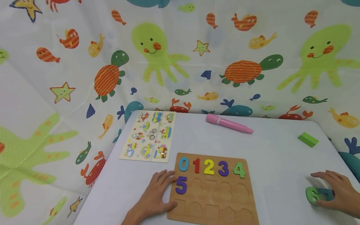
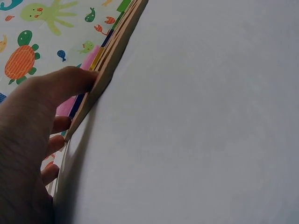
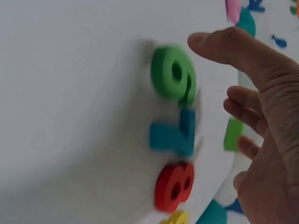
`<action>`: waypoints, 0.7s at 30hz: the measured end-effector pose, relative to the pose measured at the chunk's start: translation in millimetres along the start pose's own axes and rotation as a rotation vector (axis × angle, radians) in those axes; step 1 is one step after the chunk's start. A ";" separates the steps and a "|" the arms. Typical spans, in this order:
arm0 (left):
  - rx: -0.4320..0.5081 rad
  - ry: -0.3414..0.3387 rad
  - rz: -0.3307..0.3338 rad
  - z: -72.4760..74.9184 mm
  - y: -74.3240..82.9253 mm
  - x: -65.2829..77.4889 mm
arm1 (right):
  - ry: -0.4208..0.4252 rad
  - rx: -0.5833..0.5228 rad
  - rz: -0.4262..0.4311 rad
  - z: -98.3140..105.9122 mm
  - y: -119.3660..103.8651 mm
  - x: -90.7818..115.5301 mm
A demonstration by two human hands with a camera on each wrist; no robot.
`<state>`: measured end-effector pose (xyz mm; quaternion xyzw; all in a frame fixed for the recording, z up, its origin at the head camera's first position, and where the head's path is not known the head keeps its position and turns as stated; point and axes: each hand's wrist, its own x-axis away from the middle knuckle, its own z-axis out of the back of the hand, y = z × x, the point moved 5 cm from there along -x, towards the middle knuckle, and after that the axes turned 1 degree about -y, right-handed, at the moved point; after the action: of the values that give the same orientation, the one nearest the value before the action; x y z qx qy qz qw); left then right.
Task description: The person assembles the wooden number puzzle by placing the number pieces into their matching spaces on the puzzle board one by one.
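Observation:
A wooden number board [image 1: 208, 201] lies on the white table, with 0 through 5 seated in it and outlined recesses below. My left hand [image 1: 157, 195] rests at its left edge, fingers extended near the purple 5 [image 1: 181, 185] and the thumb lower down. In the left wrist view the thumb touches the board's edge. Over at the right, my right hand [image 1: 338, 193] hovers, thumb and fingers apart, around a green number piece [image 3: 161, 72] shaped like a 6 or 9. Beside that piece are a teal 7 [image 3: 168, 137], a red 8 [image 3: 163, 182] and part of a yellow piece [image 3: 180, 218].
A picture puzzle board [image 1: 149, 136] with vehicles lies at the back left. Behind the number board is a pink pen-shaped object [image 1: 230, 124]. One green block [image 1: 308, 139] sits at the back right. A sea-animal curtain [image 1: 180, 62] hangs along the table's far side.

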<state>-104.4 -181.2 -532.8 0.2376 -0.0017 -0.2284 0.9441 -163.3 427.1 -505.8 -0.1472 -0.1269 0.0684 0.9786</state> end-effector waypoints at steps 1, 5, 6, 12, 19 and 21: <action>-0.001 0.003 -0.003 0.1 -0.2 -0.2 | -0.006 0.007 -0.014 -2.8 7.3 3.6; -0.005 0.002 -0.002 1.2 -0.9 -0.9 | -0.029 0.001 -0.046 -13.5 24.9 13.9; -0.004 0.000 -0.002 1.5 -0.7 -0.9 | -0.036 0.001 -0.055 -15.4 27.4 14.9; 0.005 0.000 0.006 3.6 1.0 -0.2 | -0.039 0.017 -0.041 -19.9 31.1 14.0; 0.010 -0.012 0.022 0.9 1.0 -0.8 | -0.019 0.031 0.001 -16.5 27.9 10.8; 0.013 -0.008 0.021 0.1 1.2 -1.1 | -0.015 0.037 -0.001 -16.1 28.4 10.2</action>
<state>-104.8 -179.8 -532.0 0.2428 -0.0095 -0.2195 0.9449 -151.9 451.4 -527.0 -0.1287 -0.1331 0.0713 0.9801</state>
